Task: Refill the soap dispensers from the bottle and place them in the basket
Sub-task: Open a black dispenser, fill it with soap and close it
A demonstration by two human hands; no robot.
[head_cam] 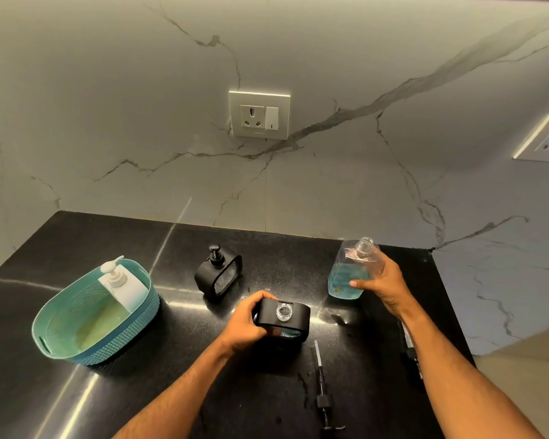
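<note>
Right now our left hand [243, 324] has its grip curled around the left end of a black soap dispenser [284, 321], which stands on the black tabletop [171, 391] with its pump off and its clear threaded neck open to the top. Our right hand [382, 285] wraps its fingers and thumb around a clear refill bottle [351, 274], uncapped, upright with its neck leaning slightly to the right, and holding blue liquid in its lower part; whether its base rests on the tabletop or hangs just above it we cannot tell. Just near the open dispenser, toward us, a black pump [324, 394] with its long pale tube lies flat on the tabletop. Partly hidden under our right forearm lies another dark, narrow thing that we cannot make out. Beyond the left hand stands a second black dispenser [217, 274] with its pump fitted, well apart from the first. Far to the left sits a teal basket [61, 324], and a white dispenser [124, 285] with a white pump stands inside it at its far end. Behind everything rises a veined marble wall [108, 106] carrying a white socket plate [259, 115].
</note>
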